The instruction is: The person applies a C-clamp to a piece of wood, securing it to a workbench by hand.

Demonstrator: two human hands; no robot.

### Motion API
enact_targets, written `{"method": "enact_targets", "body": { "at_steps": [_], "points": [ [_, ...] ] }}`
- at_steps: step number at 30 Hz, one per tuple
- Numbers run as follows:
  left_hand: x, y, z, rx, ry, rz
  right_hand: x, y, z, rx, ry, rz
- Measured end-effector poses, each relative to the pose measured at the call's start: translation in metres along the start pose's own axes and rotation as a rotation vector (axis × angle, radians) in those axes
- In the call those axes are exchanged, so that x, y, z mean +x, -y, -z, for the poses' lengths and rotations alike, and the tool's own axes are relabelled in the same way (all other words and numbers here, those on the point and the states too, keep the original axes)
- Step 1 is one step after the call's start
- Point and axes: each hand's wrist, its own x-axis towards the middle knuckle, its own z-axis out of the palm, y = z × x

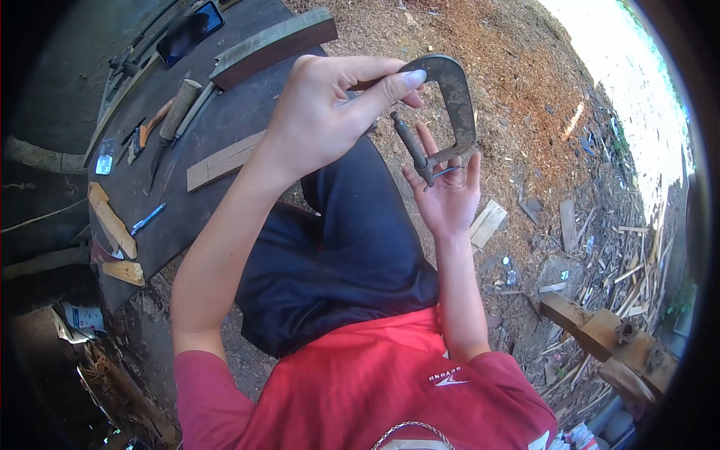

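Observation:
A dark metal C-clamp (459, 97) hangs in the air over the ground. My left hand (322, 112) is closed on the upper end of its frame, with the thumb across the top. The clamp's screw (409, 142) points down toward me, and a thin bar sits across its lower end. Just under that end lies my right hand (448, 206), palm up and fingers spread. The screw's end and bar overlap its palm and fingers in this view. Parts of those fingers are hidden behind the clamp.
A dark workbench (169, 217) on the left carries a thick wooden beam (274, 45), a mallet (180, 109), a phone (190, 31), a board (223, 161) and a blue pen (148, 217). Wood shavings (525, 67) cover the ground; a timber piece with metal fittings (611, 337) is at lower right.

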Motion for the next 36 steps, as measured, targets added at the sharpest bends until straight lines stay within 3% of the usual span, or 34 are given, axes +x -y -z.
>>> {"method": "enact_targets", "body": {
  "at_steps": [6,9,13,17,25,29,32,36],
  "points": [
    [0.002,-0.006,-0.007,0.094,0.005,-0.016,-0.024,-0.007,0.006,0.030,-0.141,0.040],
    [0.006,0.004,-0.009,0.070,-0.033,-0.051,-0.031,-0.010,0.006,-0.236,-0.258,0.019],
    [0.012,0.014,-0.007,0.006,-0.007,-0.003,-0.017,-0.014,0.016,-0.598,-0.297,-0.278],
    [0.010,0.016,-0.011,-0.078,0.061,0.066,0.014,-0.005,0.016,-0.498,-0.237,-0.339],
    [0.005,0.032,-0.002,0.013,0.096,0.099,0.025,0.003,0.017,-0.291,-0.253,-0.183],
    [0.003,0.028,-0.008,0.091,0.136,0.183,0.018,-0.006,0.018,-0.455,-0.292,-0.216],
    [0.000,0.033,-0.018,0.164,0.141,0.086,0.020,-0.011,0.025,-0.527,-0.318,-0.203],
    [0.003,0.030,-0.014,0.209,0.181,0.149,0.024,-0.017,0.016,-0.616,-0.328,-0.192]
  ]
}}
